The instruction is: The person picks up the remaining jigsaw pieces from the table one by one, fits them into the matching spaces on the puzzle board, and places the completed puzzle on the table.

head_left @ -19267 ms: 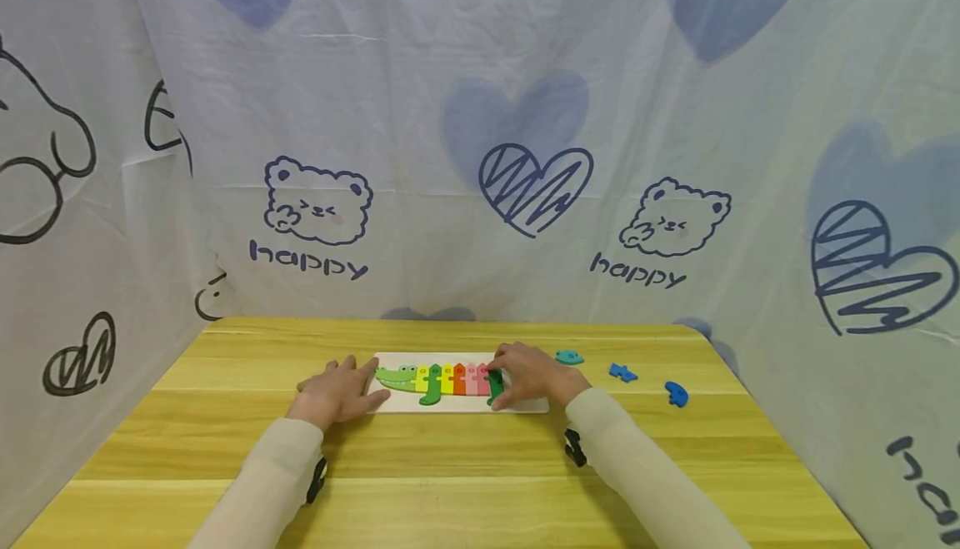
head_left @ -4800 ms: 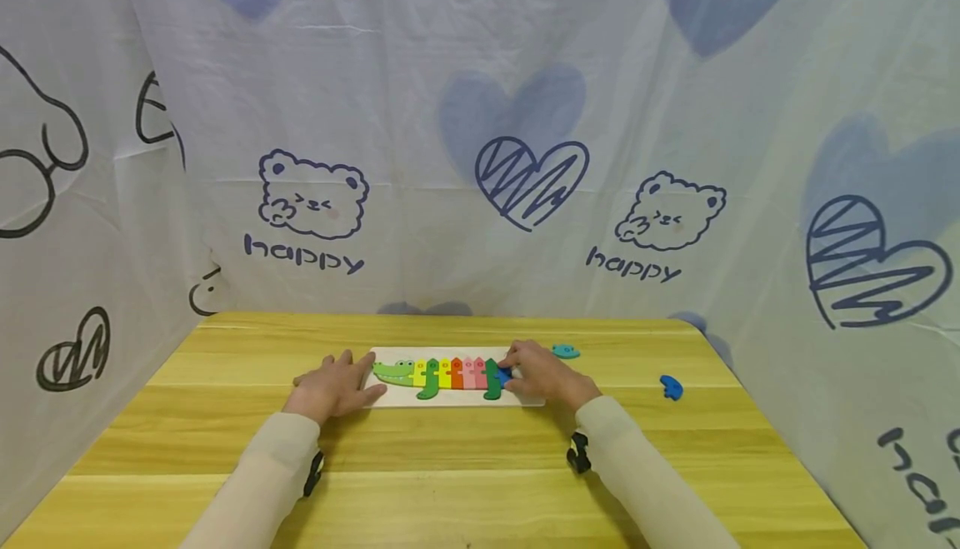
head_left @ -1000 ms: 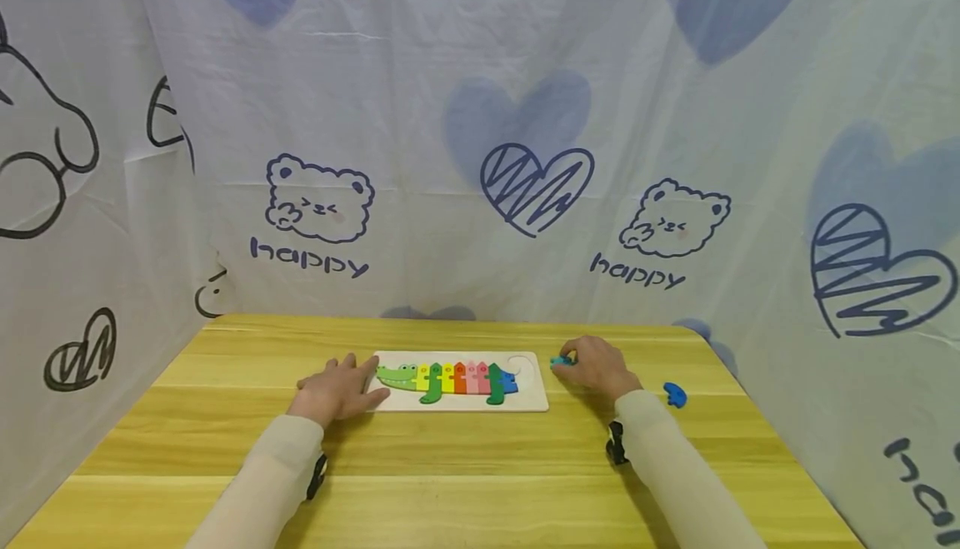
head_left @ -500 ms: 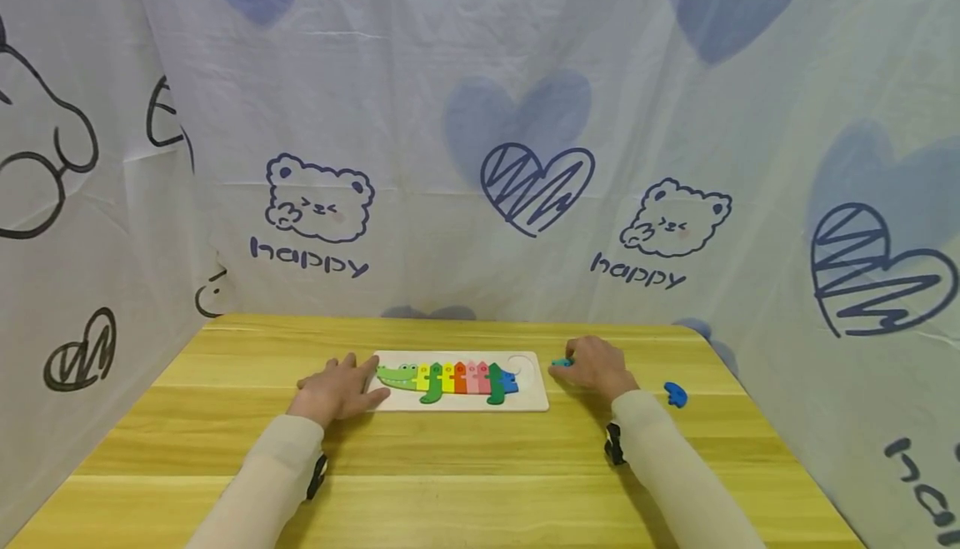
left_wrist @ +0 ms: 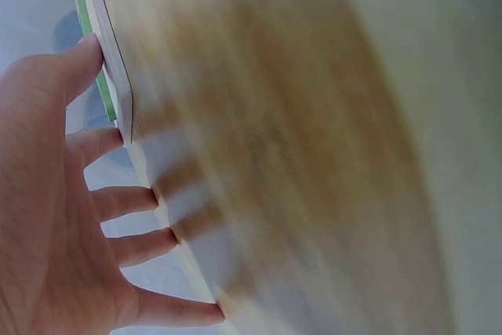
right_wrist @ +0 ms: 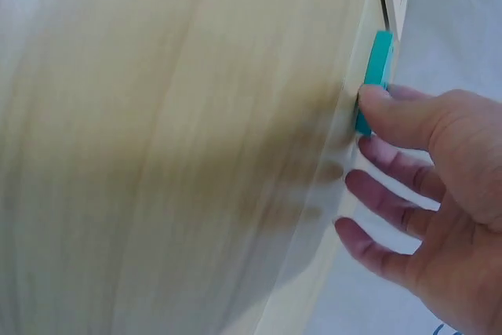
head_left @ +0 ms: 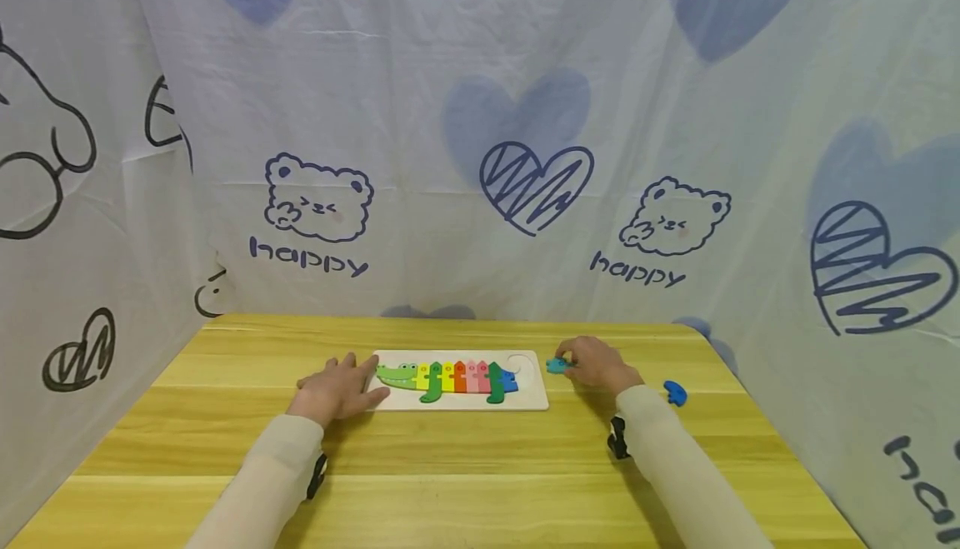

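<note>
A white puzzle board lies on the wooden table, filled with a colourful crocodile from green head to blue section. At its right end an outlined curved recess shows bare. My left hand rests at the board's left end, fingers spread, thumb and index finger touching its edge in the left wrist view. Just right of the board my right hand pinches a teal puzzle piece between thumb and index finger. In the right wrist view the teal piece stands out edge-on, close to the board's corner.
A blue curved puzzle piece lies on the table to the right of my right hand. A printed white cloth hangs behind the table and along both sides.
Over the last second, my right hand shifts the teal piece slightly left and turns it. Earlier, the lighter blue piece went from the table into the board. My left hand stays put.
</note>
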The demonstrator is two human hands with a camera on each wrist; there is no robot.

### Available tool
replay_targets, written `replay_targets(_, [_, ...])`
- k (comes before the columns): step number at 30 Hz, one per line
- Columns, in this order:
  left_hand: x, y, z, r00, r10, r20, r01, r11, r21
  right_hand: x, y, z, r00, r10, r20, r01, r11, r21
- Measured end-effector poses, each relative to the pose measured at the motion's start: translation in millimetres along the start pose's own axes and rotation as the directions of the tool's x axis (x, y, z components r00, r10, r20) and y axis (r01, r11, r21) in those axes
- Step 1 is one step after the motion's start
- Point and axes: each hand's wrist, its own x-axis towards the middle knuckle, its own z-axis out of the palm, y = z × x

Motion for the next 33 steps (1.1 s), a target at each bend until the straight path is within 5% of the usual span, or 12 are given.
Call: replay_targets(33, [-2.5,2.9,-4.0,1.000,-0.003,0.007,0.003,1.000,-0.002,0,-10,3,0.999,0.017,-0.043,-0.016,1.000,0.007])
